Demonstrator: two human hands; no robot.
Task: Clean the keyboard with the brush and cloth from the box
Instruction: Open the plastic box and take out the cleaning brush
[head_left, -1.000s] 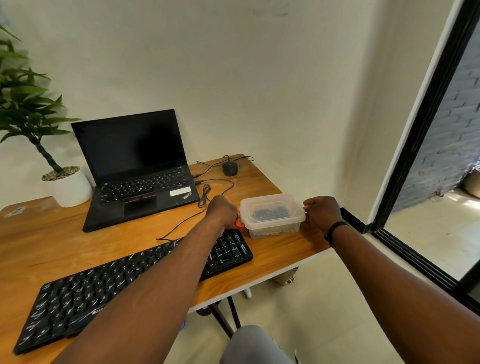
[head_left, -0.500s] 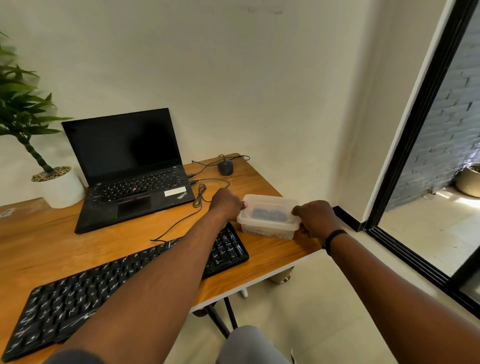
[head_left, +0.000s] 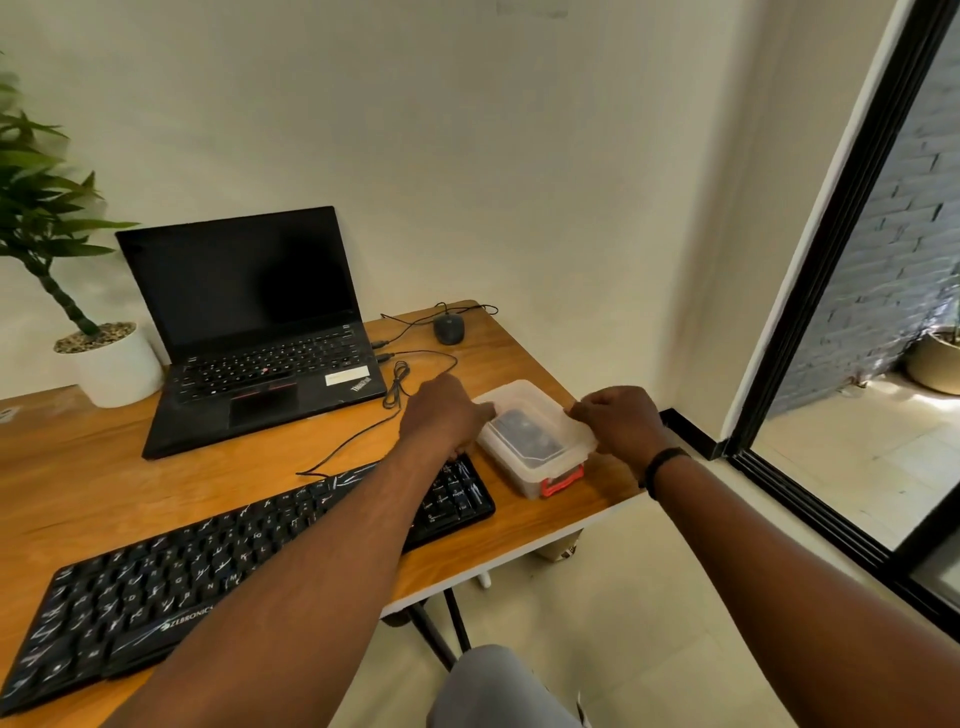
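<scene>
Readable lettering on two devices

The long black plastic keyboard (head_left: 218, 577) carries the brand "ZEBRONICS" in white along its front edge, partly cut off by the forearm, with white letters on its keys. The open black laptop (head_left: 260, 332) bears a slanted "ThinkPad" mark on its palm rest; the white sticker (head_left: 347, 375) beside it is too small to read.

There is just one camera, and it sits on my head. It looks forward and down over the desk (head_left: 93, 467) from the near side, and it sees very wide. My two arms reach out from the bottom edge, so they look big and close. The keyboard (head_left: 156, 587) lies near on the left. The laptop (head_left: 249, 332) and plant pot (head_left: 117, 369) stand far, by the wall. On the right the view takes in the floor and a dark door frame (head_left: 831, 249).
</scene>
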